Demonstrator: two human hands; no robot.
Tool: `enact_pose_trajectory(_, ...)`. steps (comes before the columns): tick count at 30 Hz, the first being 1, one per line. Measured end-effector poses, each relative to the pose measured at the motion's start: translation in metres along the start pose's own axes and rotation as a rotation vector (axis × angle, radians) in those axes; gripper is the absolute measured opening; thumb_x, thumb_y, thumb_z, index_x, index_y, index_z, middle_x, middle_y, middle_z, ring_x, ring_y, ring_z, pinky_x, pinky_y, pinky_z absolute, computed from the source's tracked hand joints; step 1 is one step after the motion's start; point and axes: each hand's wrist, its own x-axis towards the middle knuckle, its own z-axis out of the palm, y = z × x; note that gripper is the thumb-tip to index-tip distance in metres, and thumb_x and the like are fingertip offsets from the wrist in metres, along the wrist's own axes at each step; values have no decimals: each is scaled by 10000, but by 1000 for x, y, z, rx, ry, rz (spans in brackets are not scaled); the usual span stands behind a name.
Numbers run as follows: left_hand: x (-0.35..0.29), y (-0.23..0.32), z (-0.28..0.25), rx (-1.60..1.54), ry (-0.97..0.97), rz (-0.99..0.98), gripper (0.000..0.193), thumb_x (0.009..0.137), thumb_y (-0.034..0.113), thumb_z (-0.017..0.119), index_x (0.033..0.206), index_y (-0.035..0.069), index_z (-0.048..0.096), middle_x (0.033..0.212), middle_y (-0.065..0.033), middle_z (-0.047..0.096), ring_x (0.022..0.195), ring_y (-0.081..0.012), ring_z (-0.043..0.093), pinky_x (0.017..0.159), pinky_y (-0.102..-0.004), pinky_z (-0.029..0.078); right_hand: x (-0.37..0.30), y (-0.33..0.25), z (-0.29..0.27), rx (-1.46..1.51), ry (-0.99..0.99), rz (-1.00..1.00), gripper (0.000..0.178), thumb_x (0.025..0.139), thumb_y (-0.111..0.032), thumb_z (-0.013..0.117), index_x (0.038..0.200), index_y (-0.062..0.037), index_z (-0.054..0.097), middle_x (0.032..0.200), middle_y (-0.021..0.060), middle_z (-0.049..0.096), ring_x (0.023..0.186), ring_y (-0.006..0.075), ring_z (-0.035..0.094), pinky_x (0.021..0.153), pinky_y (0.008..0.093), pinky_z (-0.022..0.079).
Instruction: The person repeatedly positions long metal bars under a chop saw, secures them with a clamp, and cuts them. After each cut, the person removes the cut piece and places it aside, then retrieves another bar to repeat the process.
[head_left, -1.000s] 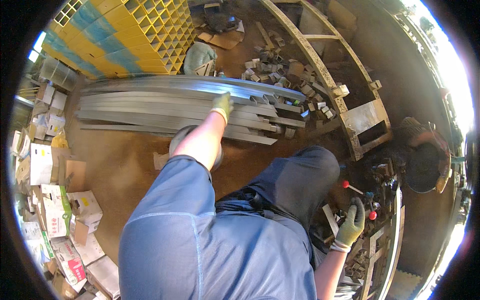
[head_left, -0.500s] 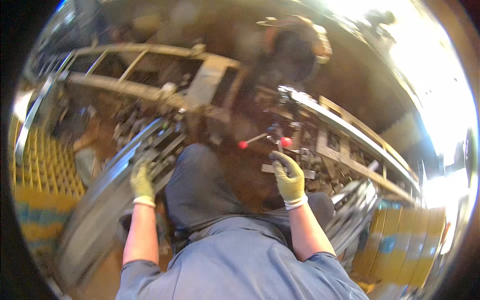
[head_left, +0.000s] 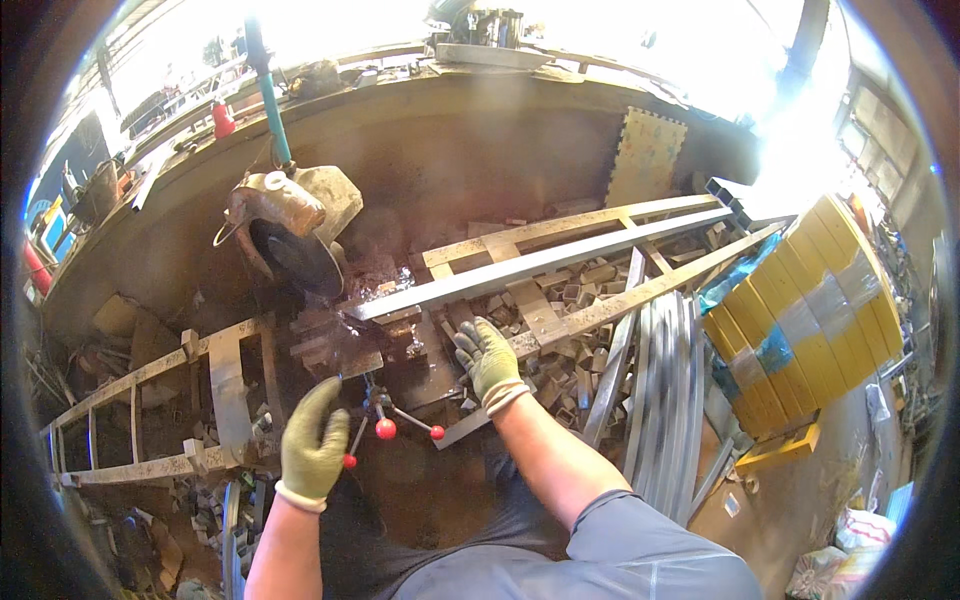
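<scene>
My left hand [head_left: 315, 445], in a yellow-green glove, is open with its thumb apart, just left of a three-armed crank handle [head_left: 378, 405] with red ball knobs. Open too, my gloved right hand [head_left: 487, 365] stretches its fingers over the near side of a rack, short of a silver square metal tube [head_left: 550, 263]. The tube lies along the rack, its left end at the clamp area beneath a cut-off saw [head_left: 290, 235] with a dark round disc. Neither hand appears to hold anything.
Ladder-like rack frames [head_left: 600, 322] extend right and left [head_left: 228, 395] of the saw. Several short tube offcuts [head_left: 575, 385] lie below. Long silver profiles [head_left: 662, 390] and a stack of yellow bars [head_left: 810, 300] are at right. Behind runs a low wall [head_left: 480, 140].
The view has swung to the right. My left hand has moved from the metal lengths at left to beside the crank. My right hand has left the crank and opened near the rack.
</scene>
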Motion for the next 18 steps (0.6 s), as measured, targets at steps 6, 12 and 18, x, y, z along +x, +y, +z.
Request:
enact_pose_trajectory(6, 96, 2, 66, 343, -246, 203, 535, 935, 65, 839, 1444, -24, 703, 1500, -255, 708, 1420, -447, 665, 1240, -503, 518, 67, 17, -3, 63, 40, -28, 660, 1156, -362, 701, 1721, -113, 468, 1758, 153, 511, 1579, 369, 526, 1258, 518, 461)
enact_pose_trajectory(12, 166, -41, 141, 646, -384, 211, 573, 993, 287, 792, 1485, 16, 680, 1604, -234, 640, 1512, -435, 578, 1296, -534, 439, 107, 13, -3, 227, 55, 35, 718, 1111, -383, 749, 1707, -93, 474, 1757, 133, 502, 1600, 348, 485, 1277, 543, 408)
enact_pose_trajectory(18, 225, -63, 202, 782, -591, -19, 698, 1037, 387, 755, 1611, 38, 565, 1642, -207, 606, 1592, -411, 497, 1334, -558, 379, 123, -13, 4, 211, 19, 135, 523, 1051, -415, 804, 1504, -179, 690, 1572, 71, 669, 1402, 283, 623, 1064, 495, 536)
